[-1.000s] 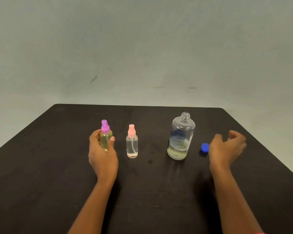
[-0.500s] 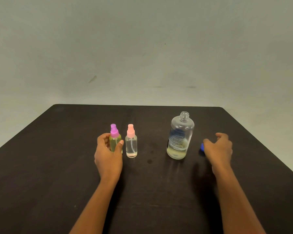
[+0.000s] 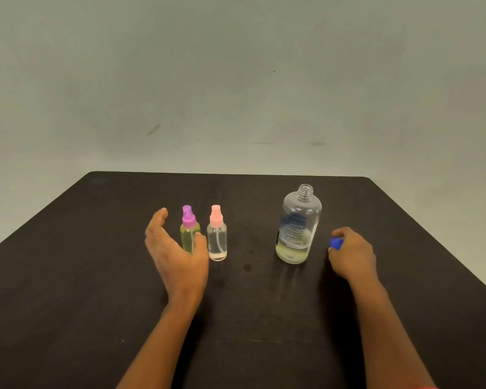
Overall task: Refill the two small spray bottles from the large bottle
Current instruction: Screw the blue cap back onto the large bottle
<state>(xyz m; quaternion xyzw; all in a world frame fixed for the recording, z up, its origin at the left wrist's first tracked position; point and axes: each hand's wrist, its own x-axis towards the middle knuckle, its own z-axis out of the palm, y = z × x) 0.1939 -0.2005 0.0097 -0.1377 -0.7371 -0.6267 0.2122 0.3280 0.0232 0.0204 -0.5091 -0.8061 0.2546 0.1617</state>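
Two small spray bottles stand upright side by side on the dark table (image 3: 96, 276). The purple-capped bottle (image 3: 189, 234) holds yellowish liquid. The pink-capped bottle (image 3: 217, 237) is nearly empty. My left hand (image 3: 177, 254) is spread beside the purple-capped bottle, fingers off it and the thumb tip at its right side. The large clear bottle (image 3: 299, 226) stands uncapped to the right, with a little liquid at its bottom. My right hand (image 3: 351, 254) grips the blue cap (image 3: 335, 243) on the table right of the large bottle.
The table's far edge runs just behind the bottles, and its right edge slants down past my right arm. A plain pale wall (image 3: 236, 80) fills the background. A small wet spot (image 3: 247, 267) lies between the pink-capped bottle and the large bottle.
My left hand slid the purple-capped bottle right, next to the pink-capped one, then let go and spread its fingers. My right hand came down and closed on the blue cap.
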